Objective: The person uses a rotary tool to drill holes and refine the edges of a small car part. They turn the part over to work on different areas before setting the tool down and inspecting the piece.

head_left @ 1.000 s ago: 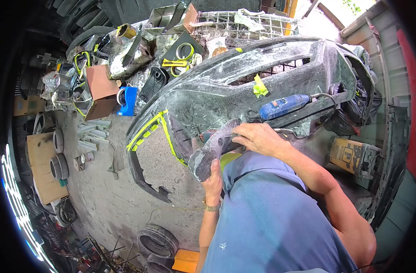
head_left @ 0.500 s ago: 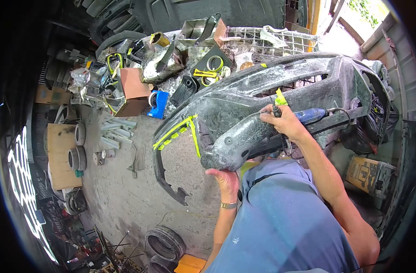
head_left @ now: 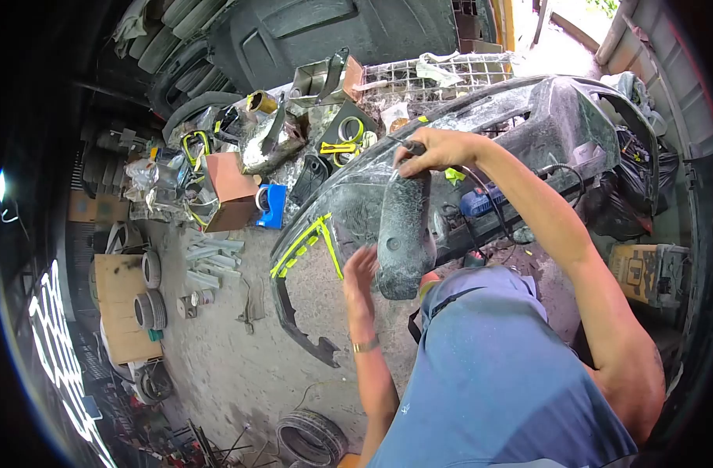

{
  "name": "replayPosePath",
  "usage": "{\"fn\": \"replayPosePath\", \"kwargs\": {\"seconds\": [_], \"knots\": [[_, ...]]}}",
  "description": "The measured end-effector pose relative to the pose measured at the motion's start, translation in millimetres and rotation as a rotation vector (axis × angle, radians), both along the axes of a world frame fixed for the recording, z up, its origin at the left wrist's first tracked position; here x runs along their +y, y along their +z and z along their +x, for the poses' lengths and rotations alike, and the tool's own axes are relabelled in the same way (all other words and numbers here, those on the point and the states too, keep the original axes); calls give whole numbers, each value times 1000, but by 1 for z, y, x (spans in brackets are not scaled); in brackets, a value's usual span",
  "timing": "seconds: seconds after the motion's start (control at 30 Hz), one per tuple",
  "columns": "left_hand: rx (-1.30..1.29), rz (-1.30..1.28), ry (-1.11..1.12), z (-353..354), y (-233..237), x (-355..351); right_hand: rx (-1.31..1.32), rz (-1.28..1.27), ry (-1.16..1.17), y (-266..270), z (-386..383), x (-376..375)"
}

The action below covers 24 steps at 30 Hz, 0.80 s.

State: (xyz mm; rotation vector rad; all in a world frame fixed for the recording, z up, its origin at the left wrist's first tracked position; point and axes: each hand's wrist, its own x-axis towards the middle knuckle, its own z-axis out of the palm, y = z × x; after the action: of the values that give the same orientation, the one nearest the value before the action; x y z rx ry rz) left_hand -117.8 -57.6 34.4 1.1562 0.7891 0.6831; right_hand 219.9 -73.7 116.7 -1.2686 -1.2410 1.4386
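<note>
A long, grey, dust-covered plastic part (head_left: pixel 403 234) stands nearly upright in front of my body, with a small round recess in its face. My right hand (head_left: pixel 436 152) is closed at its upper end, gripping a dark pen-shaped rotary tool handpiece (head_left: pixel 411 146); whether the fingers also clamp the part is hidden. A dark cable runs down from this hand towards a blue tool body (head_left: pixel 485 200) on the bumper. Beside the part's lower left edge is my left hand (head_left: pixel 359 274), slightly blurred, fingers extended and holding nothing.
A large dusty car bumper (head_left: pixel 520 148) stretches behind the part, with yellow tape (head_left: pixel 309 243) on its left end. Tape rolls (head_left: pixel 351 129), a cardboard box (head_left: pixel 230 187) and a blue tape dispenser (head_left: pixel 272 205) crowd the bench. A tyre (head_left: pixel 312 437) lies on the floor.
The plastic part has swung from a slant to nearly upright. My right hand has moved up and left with the handpiece; my left hand has come off the part's lower end.
</note>
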Motion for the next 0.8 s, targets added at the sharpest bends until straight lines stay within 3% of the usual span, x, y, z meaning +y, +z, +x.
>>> {"fn": "replayPosePath", "kwargs": {"seconds": [0.03,0.1,0.13,0.2,0.3,0.4,0.5,0.57,0.63,0.7,0.8], "knots": [[-43,-78,-109,14,6,4,6,1,47,3,-4,6],[-51,-456,-79,38,24,-4,5,11,119,7,-15,15],[-40,-456,-81,46,29,-8,15,14,124,1,-22,21],[-494,-760,-482,60,33,-14,-24,66,128,-2,-32,23],[-497,-839,-427,59,21,-21,-46,98,161,-5,-48,22],[-625,-849,-447,57,6,-27,-206,265,-12,-7,-61,13],[-782,-861,-331,51,-14,-34,-301,417,-587,-9,-58,-6],[-820,-895,-270,44,-19,-35,-214,170,-599,-7,-46,-32],[-866,-925,-212,37,-26,-36,232,18,-553,-29,-31,-59],[-820,-923,-162,32,-31,-33,412,122,-609,-49,-27,-81],[-914,-906,-212,26,-41,-29,394,95,-639,-65,-25,-111]]}}
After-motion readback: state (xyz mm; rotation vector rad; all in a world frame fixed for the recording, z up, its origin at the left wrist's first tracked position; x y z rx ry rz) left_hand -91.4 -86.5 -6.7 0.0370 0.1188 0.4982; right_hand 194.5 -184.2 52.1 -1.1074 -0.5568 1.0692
